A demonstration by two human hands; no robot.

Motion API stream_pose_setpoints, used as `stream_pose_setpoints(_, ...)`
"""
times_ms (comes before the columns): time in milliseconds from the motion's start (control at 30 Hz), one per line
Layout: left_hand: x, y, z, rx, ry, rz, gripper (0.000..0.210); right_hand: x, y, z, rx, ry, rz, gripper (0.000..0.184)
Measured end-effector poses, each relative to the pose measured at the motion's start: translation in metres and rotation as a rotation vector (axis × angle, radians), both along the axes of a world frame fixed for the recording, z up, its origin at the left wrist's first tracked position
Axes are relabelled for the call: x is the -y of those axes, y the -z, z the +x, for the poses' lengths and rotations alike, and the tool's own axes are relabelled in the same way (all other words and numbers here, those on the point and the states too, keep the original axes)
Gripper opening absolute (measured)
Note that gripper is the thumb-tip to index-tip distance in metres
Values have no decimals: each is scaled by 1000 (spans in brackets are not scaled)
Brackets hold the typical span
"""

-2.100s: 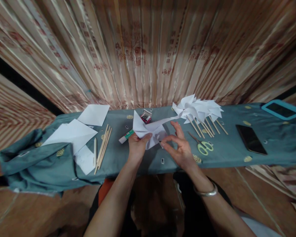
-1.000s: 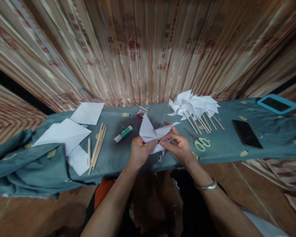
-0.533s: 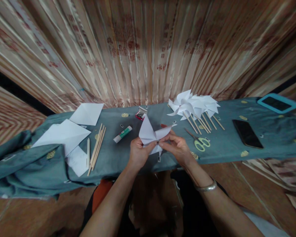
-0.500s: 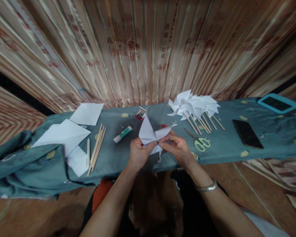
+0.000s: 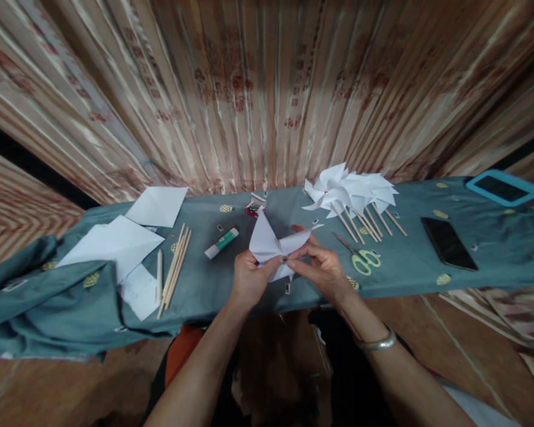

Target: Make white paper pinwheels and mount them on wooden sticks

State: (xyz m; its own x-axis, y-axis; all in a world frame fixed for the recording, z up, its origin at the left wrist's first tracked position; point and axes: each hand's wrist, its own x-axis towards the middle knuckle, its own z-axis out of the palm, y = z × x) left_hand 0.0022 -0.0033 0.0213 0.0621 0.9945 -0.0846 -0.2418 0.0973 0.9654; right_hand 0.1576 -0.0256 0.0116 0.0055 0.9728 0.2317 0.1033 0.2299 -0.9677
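Between my hands, above the front of the cloth-covered table, is a white paper pinwheel (image 5: 266, 240) with folded blades. My left hand (image 5: 250, 274) is closed on its left side, thumb pressed near the centre. From the right, my right hand (image 5: 323, 267) pinches the paper close to the same spot; a tiny dark thing shows between the thumbs, too small to name. Just beyond the paper lies a small red box of pins (image 5: 253, 207). A glue stick (image 5: 222, 243) rests to the left of my left hand, and green-handled scissors (image 5: 361, 258) lie right of my right hand.
Finished pinwheels on sticks (image 5: 351, 193) lie at the back right. Several loose wooden sticks (image 5: 175, 270) and a white pen-like stick (image 5: 159, 276) are on the left, beside white paper sheets (image 5: 115, 243). A black phone (image 5: 449, 243) and a blue-framed tablet (image 5: 502, 187) sit far right.
Both hands keep their hold on the paper pinwheel almost unmoved. My right fingers shift very slightly; the view moves a little.
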Motion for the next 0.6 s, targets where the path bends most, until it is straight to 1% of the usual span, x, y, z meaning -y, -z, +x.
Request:
stream_pose_setpoints(200,1,-3,0,-41,0,-8,14,1,-2,-1,0,1,-15,9)
stream_pose_setpoints(433,2,-5,-1,-46,13,10,14,2,-3,0,-19,4,-27,11)
stream_pose_setpoints(600,4,-7,-4,-44,64,12,24,2,-4,0,-19,0,-39,14)
